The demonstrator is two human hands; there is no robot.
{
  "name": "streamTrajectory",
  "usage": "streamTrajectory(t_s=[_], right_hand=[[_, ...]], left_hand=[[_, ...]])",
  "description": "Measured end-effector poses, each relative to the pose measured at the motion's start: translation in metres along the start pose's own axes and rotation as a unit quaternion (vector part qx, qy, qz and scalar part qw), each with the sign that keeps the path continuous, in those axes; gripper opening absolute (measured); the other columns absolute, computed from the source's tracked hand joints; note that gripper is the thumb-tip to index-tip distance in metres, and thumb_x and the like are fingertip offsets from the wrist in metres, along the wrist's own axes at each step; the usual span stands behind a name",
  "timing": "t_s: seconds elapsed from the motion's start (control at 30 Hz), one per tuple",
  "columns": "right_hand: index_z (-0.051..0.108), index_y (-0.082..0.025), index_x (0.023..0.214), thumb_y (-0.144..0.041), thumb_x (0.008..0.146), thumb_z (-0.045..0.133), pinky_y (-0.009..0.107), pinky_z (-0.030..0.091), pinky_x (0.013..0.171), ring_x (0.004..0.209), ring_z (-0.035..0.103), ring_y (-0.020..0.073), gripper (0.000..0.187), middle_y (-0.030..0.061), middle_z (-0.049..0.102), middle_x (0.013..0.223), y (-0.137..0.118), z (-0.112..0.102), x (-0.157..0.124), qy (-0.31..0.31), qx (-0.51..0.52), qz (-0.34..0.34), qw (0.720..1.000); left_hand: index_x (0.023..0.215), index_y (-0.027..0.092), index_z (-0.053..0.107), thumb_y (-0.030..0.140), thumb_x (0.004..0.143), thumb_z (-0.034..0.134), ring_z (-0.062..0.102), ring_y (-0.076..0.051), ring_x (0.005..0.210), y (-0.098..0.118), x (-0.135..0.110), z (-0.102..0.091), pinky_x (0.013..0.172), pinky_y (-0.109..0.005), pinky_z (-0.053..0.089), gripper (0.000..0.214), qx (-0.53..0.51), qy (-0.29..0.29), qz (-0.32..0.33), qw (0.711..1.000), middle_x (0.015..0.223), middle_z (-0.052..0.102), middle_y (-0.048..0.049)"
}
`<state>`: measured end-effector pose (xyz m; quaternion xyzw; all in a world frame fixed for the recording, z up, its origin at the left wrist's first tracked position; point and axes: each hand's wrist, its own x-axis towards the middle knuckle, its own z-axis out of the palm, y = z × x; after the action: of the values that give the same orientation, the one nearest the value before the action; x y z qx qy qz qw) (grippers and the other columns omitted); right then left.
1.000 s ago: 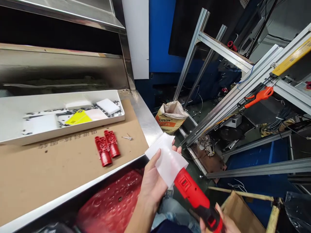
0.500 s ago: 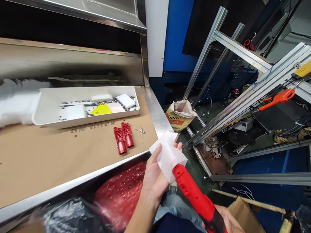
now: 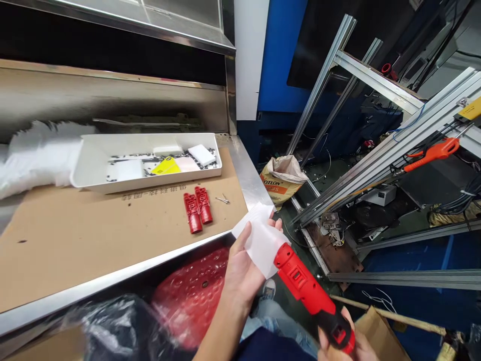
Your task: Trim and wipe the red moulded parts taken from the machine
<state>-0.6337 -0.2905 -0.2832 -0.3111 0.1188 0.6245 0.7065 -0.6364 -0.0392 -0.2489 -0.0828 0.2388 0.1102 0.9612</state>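
Note:
My left hand point(image 3: 244, 268) is closed on a small translucent white bag point(image 3: 261, 238), held just off the bench's right front corner. The front end of a red and black power tool point(image 3: 311, 296) sits inside the bag's mouth. My right hand point(image 3: 338, 346) grips the tool's black rear end at the bottom edge of the view; only its fingers show. Two red plastic shells point(image 3: 198, 209) lie side by side on the brown cardboard sheet point(image 3: 93, 235), left of my hands.
A white tray point(image 3: 93, 183) with white and yellow pieces stands at the back of the steel bench point(image 3: 246, 173). White bags point(image 3: 37, 155) lie far left. A red bubble-wrap bag point(image 3: 188, 296) and black plastic sit below the bench. Aluminium rails point(image 3: 376, 155), a paper sack point(image 3: 281, 180) and cables crowd the right.
The view has shifted left, so the bench contents sit further right. The tool has slid a little deeper into the bag, and my right hand now shows at the tool's rear.

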Motion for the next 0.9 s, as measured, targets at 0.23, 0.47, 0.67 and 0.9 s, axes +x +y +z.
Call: streamTrajectory(t_s=[0.23, 0.47, 0.67, 0.9], right_hand=[[0.069, -0.012, 0.079, -0.066, 0.076, 0.068, 0.014, 0.020, 0.041, 0.039, 0.012, 0.0045, 0.054, -0.0122, 0.024, 0.037, 0.006, 0.003, 0.012, -0.088, 0.058, -0.014, 0.994], [0.070, -0.011, 0.084, -0.061, 0.078, 0.070, 0.012, 0.019, 0.037, 0.038, 0.014, 0.0044, 0.050, -0.0121, 0.027, 0.041, -0.001, 0.006, 0.020, -0.122, 0.069, -0.012, 0.990], [0.070, -0.012, 0.085, -0.064, 0.074, 0.072, 0.013, 0.018, 0.037, 0.041, 0.017, 0.0052, 0.053, -0.0117, 0.027, 0.042, -0.003, -0.001, 0.025, -0.099, 0.042, -0.005, 0.994], [0.071, -0.010, 0.086, -0.065, 0.070, 0.075, 0.012, 0.029, 0.041, 0.044, 0.024, 0.0030, 0.057, -0.0087, 0.038, 0.050, -0.003, -0.007, 0.033, -0.061, 0.021, -0.017, 0.998]], left_hand=[[0.146, 0.007, 0.033, 0.026, 0.097, 0.040, 0.073, -0.022, 0.083, -0.003, -0.001, -0.001, 0.074, -0.033, 0.059, 0.053, 0.011, -0.012, 0.009, 1.000, 0.083, 0.076, -0.0107], [0.146, 0.010, 0.032, 0.021, 0.096, 0.043, 0.073, -0.024, 0.090, -0.008, 0.006, -0.013, 0.083, -0.038, 0.058, 0.052, 0.042, -0.020, 0.009, 0.999, 0.088, 0.077, -0.0121], [0.134, 0.012, 0.050, 0.019, 0.095, 0.047, 0.072, -0.025, 0.091, -0.015, 0.010, -0.015, 0.083, -0.038, 0.058, 0.040, 0.075, 0.003, 0.022, 0.997, 0.087, 0.076, -0.0114], [0.095, 0.008, 0.067, 0.016, 0.090, 0.055, 0.073, -0.026, 0.089, -0.024, 0.010, -0.009, 0.080, -0.037, 0.061, 0.016, 0.096, 0.072, 0.036, 0.992, 0.085, 0.077, -0.0121]])
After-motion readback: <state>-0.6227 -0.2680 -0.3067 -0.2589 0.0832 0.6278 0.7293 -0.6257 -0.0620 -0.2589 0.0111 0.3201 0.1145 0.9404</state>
